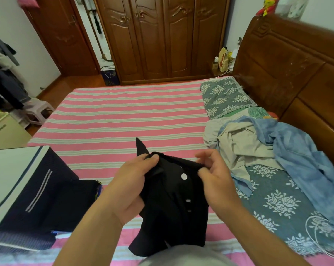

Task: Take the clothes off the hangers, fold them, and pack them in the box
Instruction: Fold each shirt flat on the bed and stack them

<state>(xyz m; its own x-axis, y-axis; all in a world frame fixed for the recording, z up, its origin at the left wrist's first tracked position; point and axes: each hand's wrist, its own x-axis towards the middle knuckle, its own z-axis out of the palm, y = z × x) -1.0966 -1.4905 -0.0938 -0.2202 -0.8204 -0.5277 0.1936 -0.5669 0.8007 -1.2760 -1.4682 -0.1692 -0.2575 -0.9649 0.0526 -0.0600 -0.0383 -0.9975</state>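
Both hands hold one black shirt (172,198) up in front of the body, above the near edge of the striped bed (114,116); the left hand (131,181) has its fingers curled round the collar area on its side, and the right hand (214,179) pinches the top edge on the other side between thumb and fingers; this two-point hold at the neckline probably serves to let the garment hang straight so it can be laid flat for folding; no hanger shows in it, so that step looks done for this piece. Three white buttons (183,176) run down its front. To the left on the bed sits a dark navy fabric box (37,189) with pale stripes, its lid raised, within easy reach, presumably so folded items go straight in; something dark lies inside, but what it is cannot be told. On the right lies a heap of loose clothes (258,148), at least two pieces, one beige and one blue, on a floral cover (277,204); they seem to wait their turn.
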